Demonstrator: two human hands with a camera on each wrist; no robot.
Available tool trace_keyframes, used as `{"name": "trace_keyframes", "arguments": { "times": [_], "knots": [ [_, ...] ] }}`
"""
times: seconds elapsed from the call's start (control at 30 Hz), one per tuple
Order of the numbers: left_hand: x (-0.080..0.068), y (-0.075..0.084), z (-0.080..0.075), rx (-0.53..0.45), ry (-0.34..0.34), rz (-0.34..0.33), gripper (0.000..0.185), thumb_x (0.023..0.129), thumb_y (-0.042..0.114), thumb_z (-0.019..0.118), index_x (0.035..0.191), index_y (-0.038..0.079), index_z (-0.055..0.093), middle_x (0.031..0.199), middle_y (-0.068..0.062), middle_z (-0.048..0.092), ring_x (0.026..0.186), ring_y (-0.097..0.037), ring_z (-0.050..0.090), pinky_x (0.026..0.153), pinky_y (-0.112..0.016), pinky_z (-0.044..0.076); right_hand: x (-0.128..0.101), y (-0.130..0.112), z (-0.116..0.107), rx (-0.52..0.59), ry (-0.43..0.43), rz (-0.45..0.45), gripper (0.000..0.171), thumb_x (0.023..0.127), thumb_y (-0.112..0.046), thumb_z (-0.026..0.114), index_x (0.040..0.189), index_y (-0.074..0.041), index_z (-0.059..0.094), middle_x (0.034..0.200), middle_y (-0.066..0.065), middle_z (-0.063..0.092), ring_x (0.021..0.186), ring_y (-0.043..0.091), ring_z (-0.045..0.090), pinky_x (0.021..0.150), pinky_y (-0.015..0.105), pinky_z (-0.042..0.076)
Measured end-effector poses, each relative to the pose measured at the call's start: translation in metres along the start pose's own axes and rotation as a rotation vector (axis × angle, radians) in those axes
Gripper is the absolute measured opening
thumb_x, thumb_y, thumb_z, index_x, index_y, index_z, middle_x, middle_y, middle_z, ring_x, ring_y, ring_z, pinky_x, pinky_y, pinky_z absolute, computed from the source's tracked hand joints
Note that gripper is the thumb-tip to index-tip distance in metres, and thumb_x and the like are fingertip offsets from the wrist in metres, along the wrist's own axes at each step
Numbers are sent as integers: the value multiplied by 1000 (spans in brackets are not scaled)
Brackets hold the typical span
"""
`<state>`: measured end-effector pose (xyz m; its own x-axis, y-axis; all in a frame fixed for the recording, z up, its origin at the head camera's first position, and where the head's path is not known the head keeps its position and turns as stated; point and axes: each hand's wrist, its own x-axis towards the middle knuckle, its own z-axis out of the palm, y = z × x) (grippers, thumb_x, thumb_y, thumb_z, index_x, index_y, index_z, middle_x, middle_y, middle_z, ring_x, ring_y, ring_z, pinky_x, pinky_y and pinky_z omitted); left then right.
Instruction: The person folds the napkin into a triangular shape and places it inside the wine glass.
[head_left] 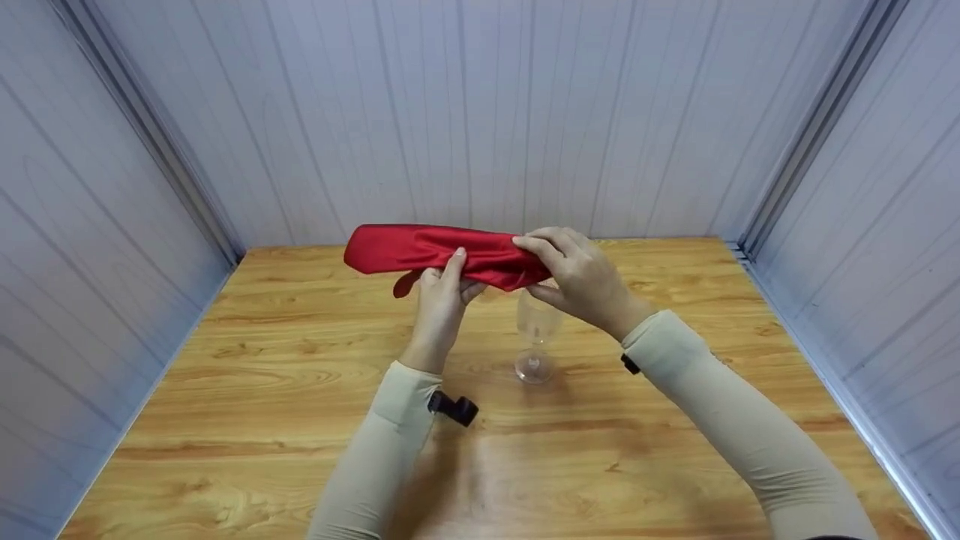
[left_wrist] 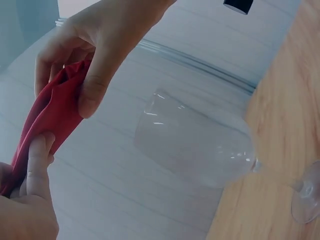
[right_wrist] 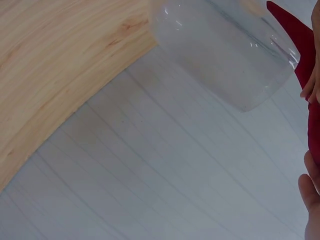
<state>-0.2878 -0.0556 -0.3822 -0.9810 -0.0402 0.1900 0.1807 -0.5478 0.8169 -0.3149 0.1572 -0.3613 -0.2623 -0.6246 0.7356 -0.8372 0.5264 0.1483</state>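
A folded, shiny red cloth (head_left: 431, 246) is held up in the air between both hands. My left hand (head_left: 442, 304) grips it near the middle from below, thumb on the near side. At its right end my right hand (head_left: 581, 274) pinches the cloth between thumb and fingers. A small flap of the red fabric hangs down left of my left hand. A clear stemmed wine glass (left_wrist: 195, 135) stands upright on the table, below and near my right hand. In the head view its rim is partly hidden behind the cloth and hand.
The wood-grain table (head_left: 285, 420) lies under both arms. White panelled walls (head_left: 480, 112) enclose it at the back and on both sides. A small black camera (head_left: 454, 409) is strapped to the left wrist.
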Motion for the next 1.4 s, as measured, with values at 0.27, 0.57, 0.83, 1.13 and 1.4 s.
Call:
{"name": "trace_keyframes", "arguments": {
  "times": [0.27,0.57,0.83,1.13,1.4],
  "knots": [
    [-3,0,7,123,-45,108,26,107,13,48,118,-8,58,106,-17,70,94,-21,72,82,-33,57,5,-1,-5,-86,-65,22,59,99,-44,60,143,-6,54,127,12,60,110,30,57,91,47,45],
    [-1,-1,15,361,-85,159,29,106,17,50,114,-9,61,103,-17,69,89,-19,70,81,-33,57,11,4,-16,15,-52,37,38,101,-21,62,134,-4,64,114,11,63,92,26,56,76,37,51],
    [2,5,23,590,-164,266,31,106,20,52,114,-7,64,104,-17,70,91,-22,70,78,-34,58,12,5,-17,101,12,55,38,98,-14,67,135,-8,64,101,10,68,91,24,65,77,35,56],
    [6,11,30,844,-243,394,30,106,24,52,119,1,65,105,-8,69,91,-14,67,73,-30,56,9,5,-18,168,66,116,37,94,-11,72,130,-9,68,99,12,70,82,20,68,63,32,56],
    [11,15,42,988,-271,522,27,104,23,53,107,0,66,98,-7,69,83,-12,68,70,-24,55,7,6,-18,191,89,174,31,95,-10,70,126,-6,69,99,10,67,86,15,68,64,27,57]
  ]
}}
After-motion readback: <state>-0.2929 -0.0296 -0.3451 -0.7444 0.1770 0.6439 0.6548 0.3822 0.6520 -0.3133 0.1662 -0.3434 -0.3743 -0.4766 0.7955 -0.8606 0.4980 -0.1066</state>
